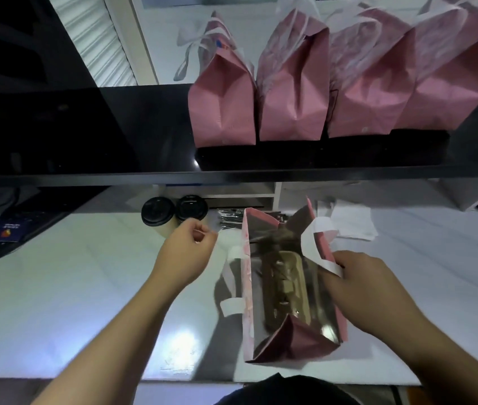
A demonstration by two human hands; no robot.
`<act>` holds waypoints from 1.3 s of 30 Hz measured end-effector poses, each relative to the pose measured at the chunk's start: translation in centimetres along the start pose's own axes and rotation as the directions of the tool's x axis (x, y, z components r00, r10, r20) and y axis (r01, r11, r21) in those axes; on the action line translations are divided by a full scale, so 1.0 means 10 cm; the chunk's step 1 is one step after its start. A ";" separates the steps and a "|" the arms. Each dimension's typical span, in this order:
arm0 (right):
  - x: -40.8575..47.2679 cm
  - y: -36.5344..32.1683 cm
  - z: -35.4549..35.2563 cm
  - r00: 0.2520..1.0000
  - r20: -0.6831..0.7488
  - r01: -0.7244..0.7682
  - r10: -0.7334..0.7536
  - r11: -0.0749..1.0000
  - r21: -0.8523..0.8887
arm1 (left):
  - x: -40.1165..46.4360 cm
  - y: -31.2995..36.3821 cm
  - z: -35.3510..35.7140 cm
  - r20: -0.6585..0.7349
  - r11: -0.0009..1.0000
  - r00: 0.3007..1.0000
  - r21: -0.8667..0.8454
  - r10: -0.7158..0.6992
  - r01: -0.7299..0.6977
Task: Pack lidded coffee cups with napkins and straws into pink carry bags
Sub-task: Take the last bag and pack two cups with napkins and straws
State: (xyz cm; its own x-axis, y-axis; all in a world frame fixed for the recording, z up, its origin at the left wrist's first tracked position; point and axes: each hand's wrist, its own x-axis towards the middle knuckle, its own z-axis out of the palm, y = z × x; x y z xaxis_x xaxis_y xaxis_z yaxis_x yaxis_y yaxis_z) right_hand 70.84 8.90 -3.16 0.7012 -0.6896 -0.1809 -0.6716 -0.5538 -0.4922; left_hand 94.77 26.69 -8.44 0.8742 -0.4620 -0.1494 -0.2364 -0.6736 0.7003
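pink bags (346,80), four, stand closed on the black shelf (86,171); judged packed. a fifth bag (287,290) stands open on the counter (56,287), right hand (369,290) gripping its rim. left hand (186,252) is half curled, empty, beside two lidded cups (173,210). straws (229,220) lie behind, unpacked.

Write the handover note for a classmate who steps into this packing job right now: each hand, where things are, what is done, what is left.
Left hand: loosely closed near the two lidded cups; whether it holds anything is unclear.
Right hand: gripping the right rim and white handle of the open pink bag on the white counter.
Inside the bag: a brown cup tray, no cups.
Wrapped straws lie behind the bag, white napkins to its right.
Done: four pink bags stand on the black shelf.
Left: load cups, napkins, straws; shelve the bag.
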 end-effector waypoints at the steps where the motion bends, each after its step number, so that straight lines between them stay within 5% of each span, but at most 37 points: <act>1: -0.01 0.00 0.02 1.000 0.005 -0.004 0.004 1.000 0.002 | 0.16 -0.06 0.00 -0.010 0.998 1.000 0.070 0.008 -0.007; 9: 0.00 0.00 0.07 0.998 0.014 -0.056 0.056 0.998 0.041 | 0.98 -0.33 0.20 0.003 0.842 0.991 0.528 0.132 -0.114; 16: 0.04 0.00 0.11 0.992 -0.004 -0.123 0.123 0.992 0.017 | 1.33 -0.39 0.32 0.043 0.714 0.995 0.693 0.091 -0.096; 24: 0.04 -0.08 0.12 0.993 0.003 -0.118 0.118 0.993 0.007 | 1.17 -0.28 0.22 0.092 0.737 0.986 0.656 0.140 -0.166; 30: 0.02 -0.03 0.08 0.995 0.002 -0.101 0.101 0.995 0.025 | 0.38 0.04 -0.34 -0.005 0.896 0.943 0.313 0.332 -0.314; 35: 0.00 0.01 0.07 0.998 -0.009 -0.062 0.062 0.998 0.027 | -0.30 0.52 -0.76 -0.073 0.823 0.824 0.149 0.562 -0.548; 39: -0.01 0.01 0.06 0.998 -0.042 -0.052 0.051 0.998 -0.023 | -0.55 0.86 -0.69 0.216 0.686 0.699 0.142 0.682 -0.713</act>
State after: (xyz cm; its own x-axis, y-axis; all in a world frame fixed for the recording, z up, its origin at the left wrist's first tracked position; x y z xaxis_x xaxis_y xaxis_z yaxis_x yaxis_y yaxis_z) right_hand 70.89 9.19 -3.68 0.6554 -0.7360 -0.1698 -0.7124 -0.5276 -0.4626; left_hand 90.87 27.36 3.21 0.3584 -0.9068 0.2220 -0.8461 -0.2150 0.4877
